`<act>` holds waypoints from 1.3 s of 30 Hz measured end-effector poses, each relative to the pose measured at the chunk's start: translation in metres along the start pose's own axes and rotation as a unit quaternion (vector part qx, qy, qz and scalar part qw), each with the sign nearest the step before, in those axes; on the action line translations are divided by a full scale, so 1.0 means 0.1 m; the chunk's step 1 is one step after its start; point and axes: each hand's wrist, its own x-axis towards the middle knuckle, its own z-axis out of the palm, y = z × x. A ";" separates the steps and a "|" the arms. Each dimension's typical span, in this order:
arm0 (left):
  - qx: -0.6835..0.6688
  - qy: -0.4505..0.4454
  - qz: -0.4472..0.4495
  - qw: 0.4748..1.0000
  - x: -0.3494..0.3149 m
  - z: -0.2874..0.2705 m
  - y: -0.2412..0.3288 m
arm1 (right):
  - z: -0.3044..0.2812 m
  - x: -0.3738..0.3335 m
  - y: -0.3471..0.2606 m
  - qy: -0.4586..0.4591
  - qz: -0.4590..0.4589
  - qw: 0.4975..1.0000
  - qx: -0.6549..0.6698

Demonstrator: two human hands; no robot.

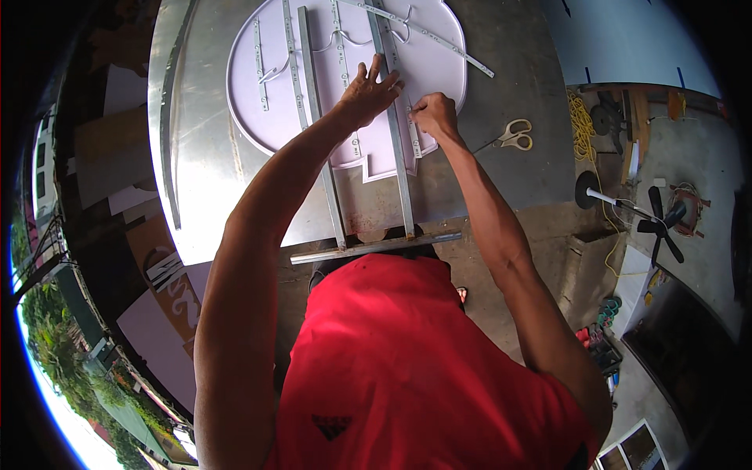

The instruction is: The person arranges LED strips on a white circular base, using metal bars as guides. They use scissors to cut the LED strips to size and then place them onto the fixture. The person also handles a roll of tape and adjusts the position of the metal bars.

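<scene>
A pale pinkish-white panel with a rounded, raised rim lies on the metal-topped table. Several white LED module strips run across it, linked by thin white wire. Two long grey metal bars lie over the panel and meet a crossbar near my body. My left hand rests spread by the right-hand bar, its fingertips at the bar. To its right, my right hand is pinched closed at the edge of an LED strip; what sits between its fingertips is hidden. Another strip lies slantwise across the far side.
Scissors with pale handles lie on the table right of my right forearm. Beyond the table's right edge are a coil of yellow cord and a black-bladed fan. Boards stand or lie along the left side.
</scene>
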 end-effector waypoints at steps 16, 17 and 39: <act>-0.001 -0.034 0.005 0.999 0.02 0.03 -0.02 | 0.10 -0.25 0.36 0.016 -0.030 0.999 0.007; -0.003 -0.037 0.005 0.999 0.02 0.02 -0.01 | 0.12 -0.24 0.36 0.017 -0.019 1.000 0.005; -0.072 -0.051 -0.009 0.996 0.03 -0.09 -0.02 | 0.16 -0.28 0.35 0.049 -0.047 0.997 0.032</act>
